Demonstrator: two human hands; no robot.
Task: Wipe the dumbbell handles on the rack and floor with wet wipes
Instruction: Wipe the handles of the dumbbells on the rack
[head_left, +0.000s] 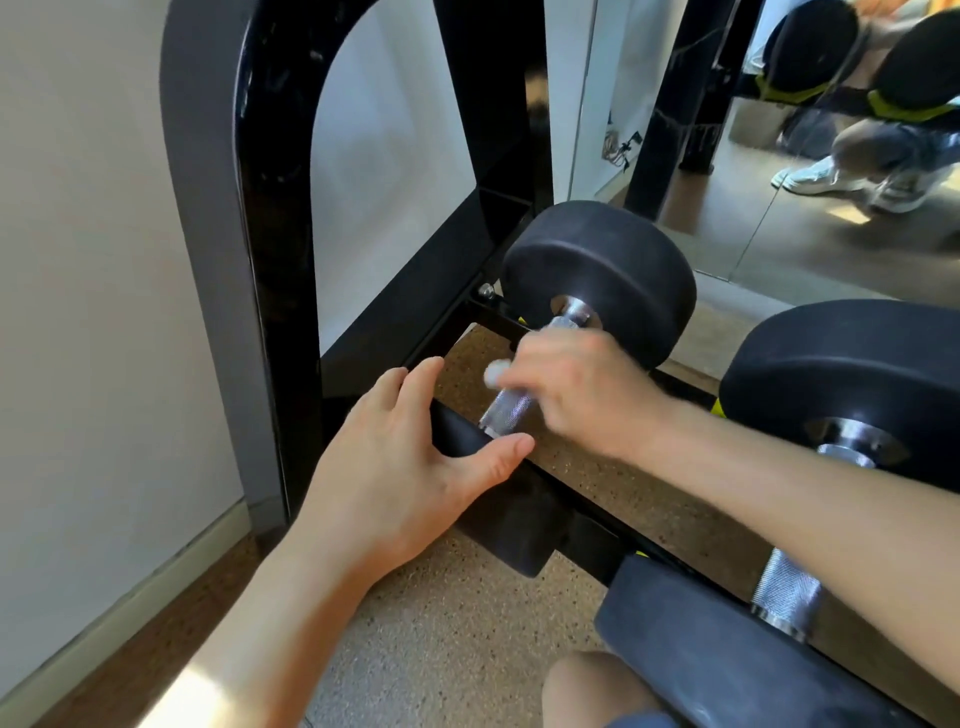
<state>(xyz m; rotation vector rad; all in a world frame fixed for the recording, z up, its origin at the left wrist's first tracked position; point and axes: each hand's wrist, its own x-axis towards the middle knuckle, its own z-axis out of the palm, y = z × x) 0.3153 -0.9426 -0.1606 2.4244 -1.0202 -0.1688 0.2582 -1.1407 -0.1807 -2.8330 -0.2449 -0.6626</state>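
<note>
A black dumbbell lies on the bottom shelf of the black rack, its knurled steel handle pointing toward me. My right hand curls over the middle of that handle with a white wet wipe showing at the fingertips. My left hand holds the dumbbell's near black head, thumb on its right side and fingers on top. A second dumbbell lies to the right, its handle partly hidden behind my right forearm.
A white wall and baseboard run along the left. A mirror behind the rack reflects more dumbbells and a crouching person's shoes. Speckled floor lies in front of the rack. My knee shows at the bottom.
</note>
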